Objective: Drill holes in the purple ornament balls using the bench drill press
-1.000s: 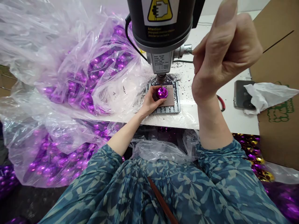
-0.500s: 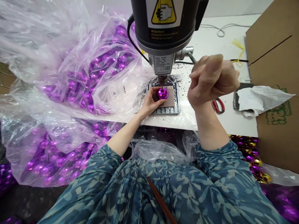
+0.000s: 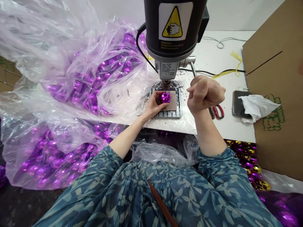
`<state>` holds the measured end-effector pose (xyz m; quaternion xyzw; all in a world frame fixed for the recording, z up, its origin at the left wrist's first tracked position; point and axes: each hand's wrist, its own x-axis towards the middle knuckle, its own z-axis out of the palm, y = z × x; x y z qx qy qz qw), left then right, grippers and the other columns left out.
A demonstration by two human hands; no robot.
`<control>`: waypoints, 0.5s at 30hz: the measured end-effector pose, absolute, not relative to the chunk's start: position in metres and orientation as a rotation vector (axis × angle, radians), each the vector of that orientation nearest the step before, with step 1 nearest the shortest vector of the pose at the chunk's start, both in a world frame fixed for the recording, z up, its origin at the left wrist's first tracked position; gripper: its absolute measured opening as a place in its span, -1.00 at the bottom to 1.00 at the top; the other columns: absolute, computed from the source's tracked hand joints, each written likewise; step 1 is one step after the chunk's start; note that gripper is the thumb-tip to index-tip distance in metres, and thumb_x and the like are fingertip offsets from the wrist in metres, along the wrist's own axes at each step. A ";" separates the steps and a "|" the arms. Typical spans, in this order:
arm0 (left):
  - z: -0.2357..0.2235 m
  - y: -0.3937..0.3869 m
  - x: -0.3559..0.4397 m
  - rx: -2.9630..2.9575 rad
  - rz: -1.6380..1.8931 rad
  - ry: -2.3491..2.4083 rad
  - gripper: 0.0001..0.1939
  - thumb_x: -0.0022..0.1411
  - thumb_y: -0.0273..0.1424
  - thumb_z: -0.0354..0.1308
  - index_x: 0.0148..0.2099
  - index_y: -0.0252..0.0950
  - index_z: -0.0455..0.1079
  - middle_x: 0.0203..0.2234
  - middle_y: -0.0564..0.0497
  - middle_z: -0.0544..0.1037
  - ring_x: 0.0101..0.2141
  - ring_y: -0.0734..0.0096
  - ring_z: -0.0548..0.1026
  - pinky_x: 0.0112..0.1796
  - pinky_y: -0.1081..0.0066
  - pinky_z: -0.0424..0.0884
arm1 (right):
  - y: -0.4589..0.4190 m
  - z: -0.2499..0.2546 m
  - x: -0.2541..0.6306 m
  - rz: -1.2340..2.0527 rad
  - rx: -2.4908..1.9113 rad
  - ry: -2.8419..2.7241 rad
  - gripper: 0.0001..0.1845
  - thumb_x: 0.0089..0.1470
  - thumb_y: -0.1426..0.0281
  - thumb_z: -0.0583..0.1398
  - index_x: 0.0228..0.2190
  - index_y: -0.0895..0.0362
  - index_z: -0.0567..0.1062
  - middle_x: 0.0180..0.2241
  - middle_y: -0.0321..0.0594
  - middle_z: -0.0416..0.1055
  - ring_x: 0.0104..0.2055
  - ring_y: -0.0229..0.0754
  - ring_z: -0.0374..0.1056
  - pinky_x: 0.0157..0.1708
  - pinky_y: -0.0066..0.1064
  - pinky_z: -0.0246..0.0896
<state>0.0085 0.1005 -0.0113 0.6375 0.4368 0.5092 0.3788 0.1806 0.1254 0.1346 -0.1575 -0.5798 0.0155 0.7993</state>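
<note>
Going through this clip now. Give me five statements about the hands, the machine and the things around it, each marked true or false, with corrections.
1. The left hand grips a purple faceted ball. True.
2. The right hand lies flat with its fingers spread. False: it is clenched around the machine's lever.
3. A crumpled white tissue partly covers a dark, flat device. True.
4. The warning triangle on the machine is blue. False: it is yellow with a black border.
5. The large cardboard box with green print is at the picture's left edge. False: it is at the right.
</note>
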 end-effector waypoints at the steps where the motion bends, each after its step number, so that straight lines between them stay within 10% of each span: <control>1: -0.012 0.101 0.008 1.643 1.293 1.124 -0.26 0.21 0.00 0.59 0.22 -0.22 0.37 0.13 -0.22 0.66 0.17 0.00 0.67 0.26 0.02 0.58 | 0.122 0.146 0.180 0.072 -0.370 -1.235 -0.35 0.41 0.03 0.13 -0.61 0.19 0.26 -0.72 -0.43 -0.02 -0.66 -0.58 -0.04 -0.57 -0.61 -0.06; 7: -0.015 0.101 0.010 1.748 1.333 1.265 -0.34 0.28 -0.11 0.58 0.25 -0.23 0.40 0.10 -0.20 0.68 0.11 0.08 0.69 0.18 0.10 0.63 | 0.124 0.239 0.175 0.429 -0.645 -1.254 -0.57 0.36 0.43 0.03 -0.58 0.15 0.27 -0.66 -0.48 0.25 -0.65 -0.64 0.12 -0.45 -0.66 0.06; 15: -0.015 -0.007 0.011 2.563 1.234 0.909 -0.56 0.50 -0.18 0.38 0.35 -0.01 0.53 0.25 -0.17 0.62 0.16 0.09 0.66 0.11 0.03 0.68 | 0.142 0.259 0.177 0.569 -0.755 -1.328 -0.57 0.31 0.41 -0.09 -0.62 0.05 0.07 -0.68 -0.44 0.02 -0.58 -0.68 0.18 -0.43 -0.74 0.01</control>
